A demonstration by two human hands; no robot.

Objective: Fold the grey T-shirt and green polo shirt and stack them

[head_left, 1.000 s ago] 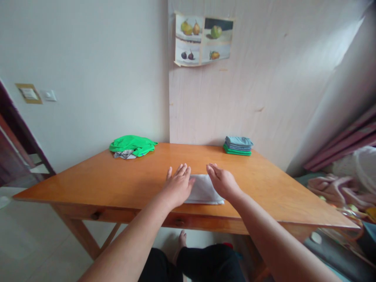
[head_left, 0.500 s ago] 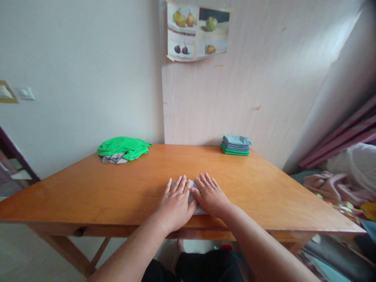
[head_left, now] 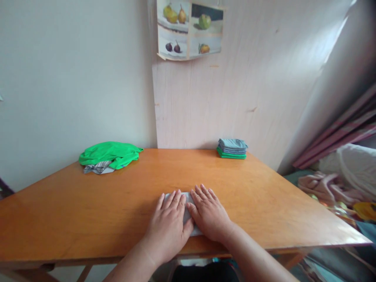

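Under both palms, near the table's front edge, lies a folded light-grey cloth (head_left: 187,214), mostly covered by my hands. My left hand (head_left: 169,221) rests flat on its left part, fingers stretched forward and a little apart. Flat on the right part is my right hand (head_left: 208,213), its fingers also extended and its thumb pointing toward the left hand. Neither hand grips the cloth; both press on it from above. Only a strip of the cloth shows between the hands and at its far edge.
On the wooden table (head_left: 117,211), a loose pile of green clothes (head_left: 110,154) with grey striped fabric beneath lies back left. A neat stack of folded blue-grey and green cloths (head_left: 232,149) sits back right. Bedding (head_left: 329,188) is beyond the table's right edge.
The view has shifted, so the table and hands appear lower and closer. My hands stay flat on the folded cloth, with a slightly wider gap between them.
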